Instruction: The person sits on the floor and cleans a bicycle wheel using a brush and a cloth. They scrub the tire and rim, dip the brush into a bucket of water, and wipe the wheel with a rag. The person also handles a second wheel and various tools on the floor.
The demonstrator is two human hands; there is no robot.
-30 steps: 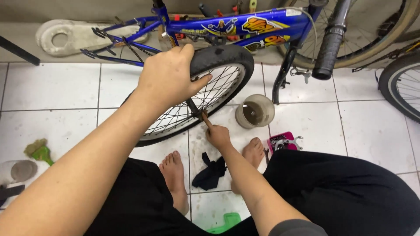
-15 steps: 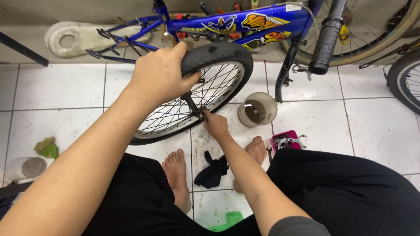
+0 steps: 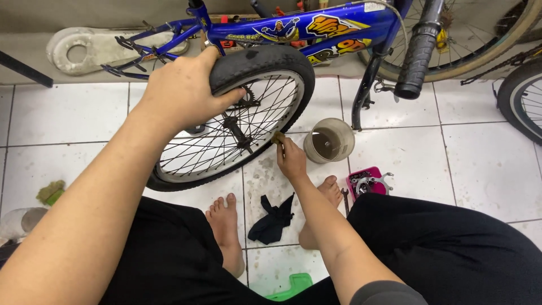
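My left hand (image 3: pixel 180 93) grips the top of a small spoked bicycle wheel (image 3: pixel 231 121) by its black tyre and holds it upright on the tiled floor. Lower down, my right hand (image 3: pixel 292 160) pinches a small brownish piece (image 3: pixel 277 137) next to the wheel's axle (image 3: pixel 240 133). A blue bicycle frame (image 3: pixel 293 25) lies upside down just behind the wheel. My bare feet (image 3: pixel 226 226) rest on the tiles below.
A round beige pot (image 3: pixel 329 140) stands right of my right hand. A pink tray with metal parts (image 3: pixel 367 182), a small spanner (image 3: pixel 345 197) and a black rag (image 3: pixel 274 217) lie near my feet. Black handlebar grip (image 3: pixel 416 53) hangs ahead; another wheel (image 3: pixel 522 96) at right.
The view has shifted, so wheel and hands sit slightly lower and to the right. My right hand stays at the axle; my left hand keeps its grip on the tyre.
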